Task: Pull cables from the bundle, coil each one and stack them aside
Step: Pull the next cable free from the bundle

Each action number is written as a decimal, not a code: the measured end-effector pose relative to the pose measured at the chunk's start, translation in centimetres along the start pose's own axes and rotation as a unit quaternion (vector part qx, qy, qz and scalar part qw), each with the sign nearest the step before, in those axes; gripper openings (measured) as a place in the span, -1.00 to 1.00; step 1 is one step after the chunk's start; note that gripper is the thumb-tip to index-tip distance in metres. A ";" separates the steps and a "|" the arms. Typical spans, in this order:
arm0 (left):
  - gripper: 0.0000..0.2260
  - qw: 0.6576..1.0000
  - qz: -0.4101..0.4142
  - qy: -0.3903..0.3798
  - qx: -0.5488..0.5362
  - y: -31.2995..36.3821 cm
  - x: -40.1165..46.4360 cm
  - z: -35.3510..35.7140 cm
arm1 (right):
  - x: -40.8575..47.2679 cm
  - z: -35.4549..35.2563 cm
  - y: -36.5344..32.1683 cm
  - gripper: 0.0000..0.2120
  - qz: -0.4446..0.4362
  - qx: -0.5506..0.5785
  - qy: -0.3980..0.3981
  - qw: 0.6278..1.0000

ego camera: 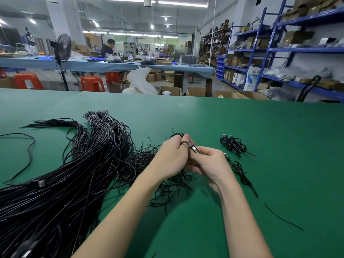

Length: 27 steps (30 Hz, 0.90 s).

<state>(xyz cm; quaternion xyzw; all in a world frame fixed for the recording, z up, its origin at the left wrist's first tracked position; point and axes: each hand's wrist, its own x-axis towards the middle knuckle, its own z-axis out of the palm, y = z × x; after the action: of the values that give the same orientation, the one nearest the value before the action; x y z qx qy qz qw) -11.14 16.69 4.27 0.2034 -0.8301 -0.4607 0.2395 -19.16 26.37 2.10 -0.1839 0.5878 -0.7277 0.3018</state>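
Winding the cable [192, 148] between curled fingers, our left hand [172, 158] and right hand [210, 162] both grip it mid-worktop, its plug pointing right toward the coiled stack [232, 145], bundle [78, 164] lying leftward.

Green felt-covered worktable [260, 127] under the hands, beyond them long blue-clothed bench [111, 65], orange plastic stools [92, 83], black standing fan [63, 47], open cardboard boxes [196, 91], blue steel shelving [279, 49] far right, bright ceiling strip lights [156, 1]
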 end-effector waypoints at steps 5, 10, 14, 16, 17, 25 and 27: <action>-0.67 0.999 -0.011 0.035 -0.003 0.0 -0.1 0.6 | -0.1 -0.3 0.1 -0.78 0.006 -0.078 -0.047 0.996; -0.74 0.997 -0.039 0.057 0.026 -0.3 -0.1 0.5 | -0.7 -0.9 -1.5 -0.90 0.016 -0.273 -0.099 0.957; -0.74 0.996 -0.021 -0.007 0.091 -0.5 0.0 -0.4 | -1.3 -2.3 -3.6 -0.74 -0.093 -0.319 -0.127 0.935; -0.80 0.990 -0.001 -0.072 0.124 -0.6 0.0 -0.6 | -1.5 -2.4 -4.2 -0.69 -0.151 -0.270 -0.186 0.933; -0.81 0.986 0.003 -0.108 0.124 -0.5 0.0 -0.6 | -1.5 -2.1 -4.1 -0.74 -0.170 -0.264 -0.205 0.927; -0.75 0.970 -0.006 -0.234 -0.072 -0.1 -0.4 -1.5 | -0.2 -1.3 -1.7 -0.78 -0.103 -0.220 -0.052 0.969; -0.73 0.961 -0.002 -0.259 -0.096 -0.1 -0.6 -1.8 | -0.6 -1.2 -1.3 -0.75 -0.066 -0.149 -0.103 0.981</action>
<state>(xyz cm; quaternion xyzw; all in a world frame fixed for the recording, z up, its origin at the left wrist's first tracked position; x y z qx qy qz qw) -9.59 15.74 4.87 0.0547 -0.8154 -0.5753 0.0341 -19.75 27.79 3.14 -0.3390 0.6423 -0.6273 0.2810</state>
